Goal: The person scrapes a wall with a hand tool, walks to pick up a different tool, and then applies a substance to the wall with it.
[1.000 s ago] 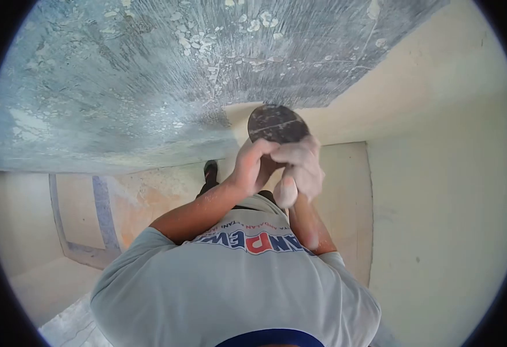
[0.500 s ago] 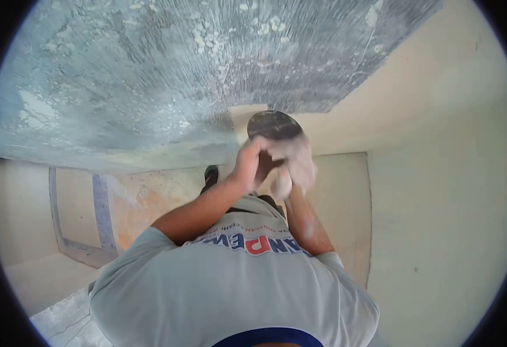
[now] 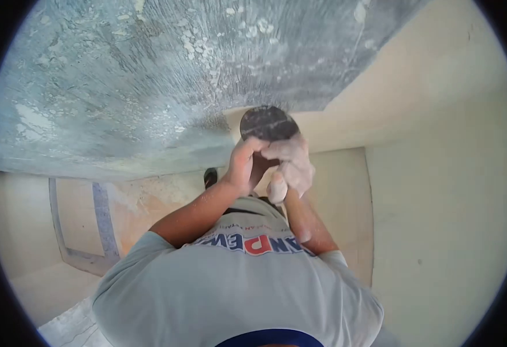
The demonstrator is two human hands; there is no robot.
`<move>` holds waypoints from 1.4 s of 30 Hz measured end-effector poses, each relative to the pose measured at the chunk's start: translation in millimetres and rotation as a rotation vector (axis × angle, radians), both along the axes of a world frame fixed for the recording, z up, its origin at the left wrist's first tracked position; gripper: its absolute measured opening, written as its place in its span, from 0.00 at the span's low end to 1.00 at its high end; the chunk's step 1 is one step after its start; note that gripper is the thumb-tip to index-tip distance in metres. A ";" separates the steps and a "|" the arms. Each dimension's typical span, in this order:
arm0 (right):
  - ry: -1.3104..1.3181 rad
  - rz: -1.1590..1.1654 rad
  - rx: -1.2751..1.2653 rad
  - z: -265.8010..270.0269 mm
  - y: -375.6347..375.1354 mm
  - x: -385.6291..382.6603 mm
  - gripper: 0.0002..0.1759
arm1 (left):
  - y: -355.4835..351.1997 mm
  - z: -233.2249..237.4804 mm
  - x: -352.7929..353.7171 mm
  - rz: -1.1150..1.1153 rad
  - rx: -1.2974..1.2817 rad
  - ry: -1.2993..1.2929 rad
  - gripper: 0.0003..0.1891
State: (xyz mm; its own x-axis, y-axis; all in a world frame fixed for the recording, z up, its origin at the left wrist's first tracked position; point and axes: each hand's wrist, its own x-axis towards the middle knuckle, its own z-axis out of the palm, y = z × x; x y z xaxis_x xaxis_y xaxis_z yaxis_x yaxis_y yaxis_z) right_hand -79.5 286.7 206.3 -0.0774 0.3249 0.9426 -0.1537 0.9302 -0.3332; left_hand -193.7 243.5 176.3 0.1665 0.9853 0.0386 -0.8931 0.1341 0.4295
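A dark round disc (image 3: 269,123) with pale scuff marks across its face overlaps the lower part of the mottled blue-grey wall (image 3: 149,75), beside a beige strip. Both hands grip its near edge. My left hand (image 3: 243,163) is closed at the left, its thumb side along the disc. My right hand (image 3: 294,165), coated in whitish dust, wraps the right side with bent fingers. Between the palms the underside of the disc is mostly hidden. A pale rounded end (image 3: 277,189) shows just below the right fingers; I cannot tell whether it is a thumb or a handle.
A smooth beige wall surface (image 3: 415,81) runs along the right. Below it lies a pale greenish panel (image 3: 432,220). To the left, a bluish-edged frame (image 3: 104,220) stands beside dusty, orange-stained flooring (image 3: 149,202). A dark shoe (image 3: 210,177) shows beyond my left forearm.
Both hands and the disc have shifted slightly left in view, and the disc's face shows more. The right hand was blurred by motion and is sharper now. The grip stays the same.
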 end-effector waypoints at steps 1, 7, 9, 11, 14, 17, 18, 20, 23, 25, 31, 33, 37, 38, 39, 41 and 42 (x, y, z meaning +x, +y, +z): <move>0.044 0.002 -0.039 3.0 -5.7 0.3 0.25 | -7.6 15.1 3.7 -0.100 0.025 -0.117 0.20; -0.089 -0.049 -0.078 -28.2 6.8 -2.0 0.20 | 0.9 -24.3 4.0 0.063 -0.231 0.023 0.17; -0.101 -0.035 -0.074 -23.5 5.5 0.4 0.20 | 1.8 -13.4 8.7 0.131 -0.248 0.082 0.16; -0.117 -0.028 0.012 8.5 -12.6 14.2 0.18 | -20.4 29.0 13.6 0.058 -0.199 0.112 0.15; -0.125 -0.043 -0.148 3.7 -11.5 6.7 0.16 | -16.2 28.8 10.4 0.055 -0.246 0.055 0.15; -0.032 -0.056 -0.117 -41.1 8.5 -7.2 0.15 | -7.7 -34.2 2.5 0.071 -0.206 0.005 0.15; -0.096 -0.033 -0.097 -30.7 4.5 2.3 0.16 | -5.5 -12.3 9.1 0.162 -0.286 0.092 0.14; -0.057 -0.003 -0.031 15.0 -16.2 14.3 0.17 | -13.9 44.7 19.5 0.175 -0.325 0.153 0.12; -0.044 -0.082 -0.135 -19.1 3.5 -1.9 0.17 | 3.3 -26.4 1.2 0.063 -0.289 0.034 0.15; -0.101 -0.056 -0.125 -46.7 12.7 0.2 0.16 | 5.4 -42.3 3.2 0.135 -0.279 0.050 0.15; -0.071 -0.033 -0.037 -24.9 7.1 8.9 0.17 | 0.2 -12.5 7.1 0.035 -0.200 0.031 0.19; -0.076 -0.039 -0.093 -28.8 7.5 9.2 0.18 | 3.9 -38.3 9.7 0.085 -0.241 0.059 0.19; -0.059 -0.012 -0.082 -4.9 0.2 15.6 0.21 | -9.1 34.8 23.1 0.079 -0.205 0.124 0.20; -0.068 -0.022 -0.045 -2.2 -1.2 16.8 0.22 | -7.0 17.6 12.0 -0.039 -0.210 -0.016 0.22; -0.031 0.015 -0.030 -4.8 -1.2 14.9 0.22 | -4.7 11.1 11.9 -0.042 -0.206 -0.016 0.22; -0.023 0.020 -0.030 -3.8 6.5 13.9 0.22 | -3.8 0.9 10.4 -0.009 -0.165 0.100 0.23; -0.022 0.024 -0.062 -3.3 -1.8 15.5 0.23 | -16.8 9.7 15.4 -0.010 -0.186 0.099 0.23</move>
State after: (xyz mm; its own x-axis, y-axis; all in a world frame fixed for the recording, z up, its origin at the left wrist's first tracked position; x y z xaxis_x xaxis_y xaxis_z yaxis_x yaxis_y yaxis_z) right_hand -64.0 284.9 203.0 -0.1064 0.3805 0.9186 -0.1679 0.9037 -0.3938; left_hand -178.3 226.7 186.0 0.1704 0.9721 -0.1612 -0.8461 0.2283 0.4817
